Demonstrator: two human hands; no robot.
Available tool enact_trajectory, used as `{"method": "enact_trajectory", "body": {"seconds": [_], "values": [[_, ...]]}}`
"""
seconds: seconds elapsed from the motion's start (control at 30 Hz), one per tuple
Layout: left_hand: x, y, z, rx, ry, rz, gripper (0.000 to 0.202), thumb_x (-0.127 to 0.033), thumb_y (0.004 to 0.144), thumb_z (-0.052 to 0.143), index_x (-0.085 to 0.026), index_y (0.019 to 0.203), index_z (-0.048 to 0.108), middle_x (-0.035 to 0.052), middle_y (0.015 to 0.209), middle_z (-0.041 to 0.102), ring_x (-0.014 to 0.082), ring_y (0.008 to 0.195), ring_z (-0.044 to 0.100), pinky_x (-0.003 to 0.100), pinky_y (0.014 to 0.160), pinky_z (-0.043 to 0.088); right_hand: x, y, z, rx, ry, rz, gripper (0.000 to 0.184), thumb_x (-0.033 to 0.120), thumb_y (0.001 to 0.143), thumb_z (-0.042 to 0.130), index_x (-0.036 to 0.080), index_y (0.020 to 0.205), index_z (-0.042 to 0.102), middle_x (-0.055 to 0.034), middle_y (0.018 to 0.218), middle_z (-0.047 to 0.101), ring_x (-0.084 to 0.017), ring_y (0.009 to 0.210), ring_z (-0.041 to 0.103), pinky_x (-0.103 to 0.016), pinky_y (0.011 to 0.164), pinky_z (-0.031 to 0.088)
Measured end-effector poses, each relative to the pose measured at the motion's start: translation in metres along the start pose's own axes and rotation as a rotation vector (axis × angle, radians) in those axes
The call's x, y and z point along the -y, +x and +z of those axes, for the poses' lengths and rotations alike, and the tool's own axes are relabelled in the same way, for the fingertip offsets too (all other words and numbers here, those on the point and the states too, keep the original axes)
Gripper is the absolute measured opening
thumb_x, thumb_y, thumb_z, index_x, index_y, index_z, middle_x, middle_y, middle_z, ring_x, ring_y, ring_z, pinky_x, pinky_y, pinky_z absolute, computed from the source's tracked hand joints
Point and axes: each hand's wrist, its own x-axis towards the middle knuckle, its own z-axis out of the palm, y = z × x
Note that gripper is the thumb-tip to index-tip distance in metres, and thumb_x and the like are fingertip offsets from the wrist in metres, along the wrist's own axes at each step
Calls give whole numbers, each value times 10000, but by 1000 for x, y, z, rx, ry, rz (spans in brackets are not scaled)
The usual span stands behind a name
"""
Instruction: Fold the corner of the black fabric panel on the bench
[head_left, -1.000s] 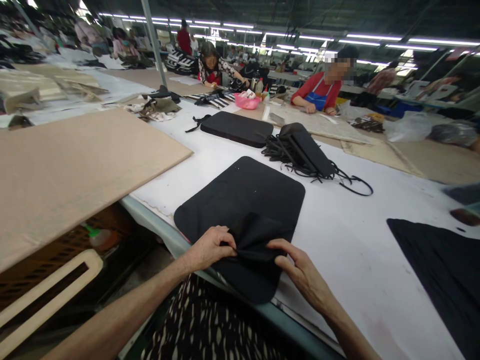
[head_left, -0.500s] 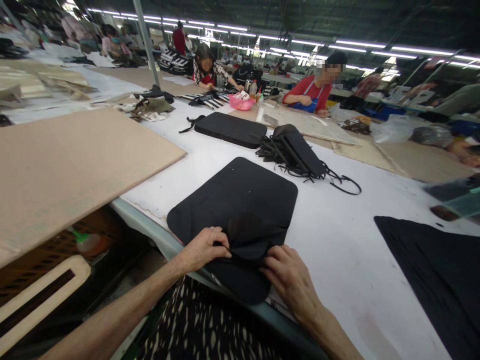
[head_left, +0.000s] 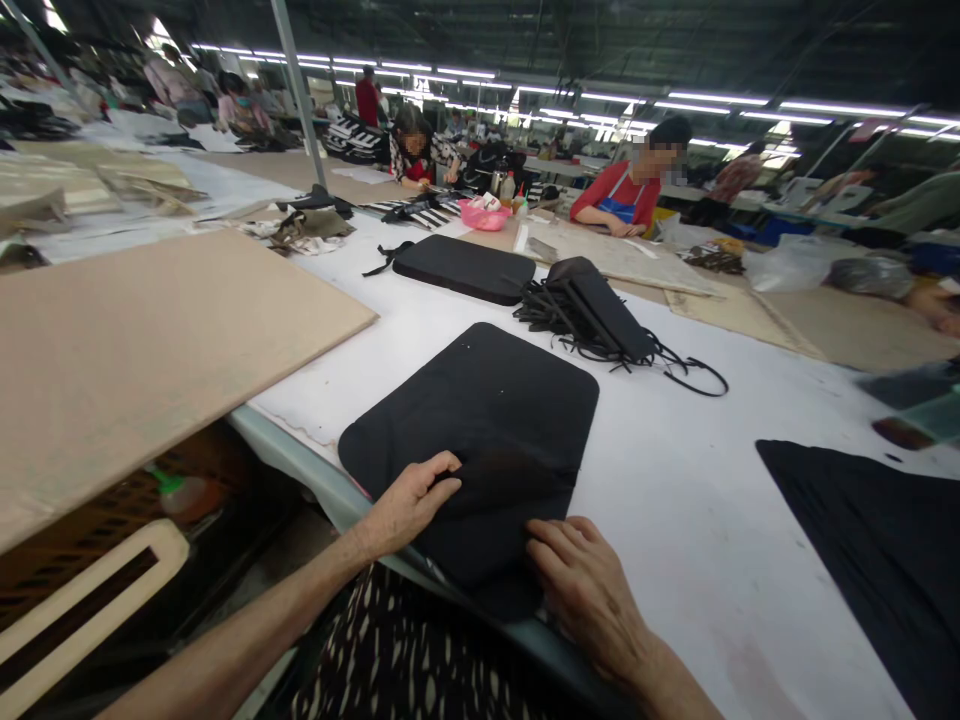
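Observation:
A black fabric panel (head_left: pixel 472 420) with rounded corners lies almost flat on the white-covered table in front of me, its near end reaching over the table edge. On its left part rests my left hand (head_left: pixel 420 495), thumb and forefinger a little apart, with no fold between them. My right hand (head_left: pixel 581 570) lies over the panel's right edge, fingers stretched out and pressing lightly on the cloth. Its thumb is mostly hidden. Beyond the panel sit a stack of black padded pieces (head_left: pixel 465 268) and a bundle of black straps (head_left: pixel 600 310).
To the left is a large tan board (head_left: pixel 165 350). Another black cloth (head_left: pixel 877 540) lies on the right. Below the board are a green-capped bottle (head_left: pixel 184 495) and a slotted pale frame (head_left: pixel 97 610). A co-worker in red (head_left: pixel 634 190) sits across the table near a pink basket (head_left: pixel 484 214).
Both hands have let go of the gathered fold near the panel's near end, and the cloth there now lies flatter. My left hand has risen slightly up the panel.

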Motion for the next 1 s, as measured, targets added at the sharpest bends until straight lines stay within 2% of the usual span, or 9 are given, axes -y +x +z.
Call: {"method": "enact_trajectory", "body": {"seconds": [0.2,0.37,0.47,0.53,0.67,0.73,0.8,0.87,1.0], "values": [[6,-4,-1,-67,-6,-4,466,-230,887,433,-255,1341,330,20,1220,524,176,1088,485,318,1009,309,-6,0,-2,-43,20,52,257,115,900,333,169,916,584,-78,1038,612,-188,757,550,-311,664,412],[15,-2,2,-29,-44,87,272,-243,904,406,-191,1027,643,25,1032,643,169,987,564,289,998,339,-10,12,-7,-87,79,125,231,189,926,348,176,925,579,-73,1012,611,-174,769,550,-298,688,420],[13,-3,0,-17,-44,66,276,-239,901,401,-177,925,669,22,950,659,167,924,581,286,975,357,-15,30,-7,-125,83,183,237,236,933,362,181,879,586,-64,957,611,-165,765,544,-290,695,405],[9,-5,-3,-9,-94,29,275,-268,895,414,-199,1086,600,28,1052,624,179,973,559,293,946,381,-20,44,-4,-126,48,235,250,274,934,374,180,827,580,-53,896,607,-158,721,528,-286,677,390],[7,-8,-9,61,-222,54,661,-370,833,533,-265,1393,198,57,1271,483,222,1086,495,356,954,377,-33,70,11,-69,-8,330,250,327,912,448,190,725,541,-4,751,567,-144,640,493,-269,626,366],[9,-7,-10,112,-117,29,590,-355,777,621,-283,1314,389,34,1260,499,256,1182,404,387,1021,291,-37,78,20,-52,-1,322,236,324,897,484,193,709,537,10,729,559,-141,641,496,-262,634,370],[12,-4,-10,173,22,18,272,-301,768,637,-253,1036,647,22,1094,604,258,1142,431,373,1026,267,-39,82,25,-43,7,307,217,315,887,505,194,712,547,10,740,566,-144,663,508,-266,657,378],[15,-1,-8,210,72,64,135,-250,808,578,-206,819,706,24,889,644,209,954,535,322,942,351,-38,81,25,-46,5,313,148,290,883,511,189,794,573,-15,839,587,-166,750,523,-287,701,386],[19,3,-3,145,41,102,195,-175,836,493,-177,835,688,6,788,641,142,755,566,267,821,418,-28,57,6,-151,-29,312,211,212,901,440,156,1072,550,-106,1111,537,-241,973,480,-367,809,375]]}}
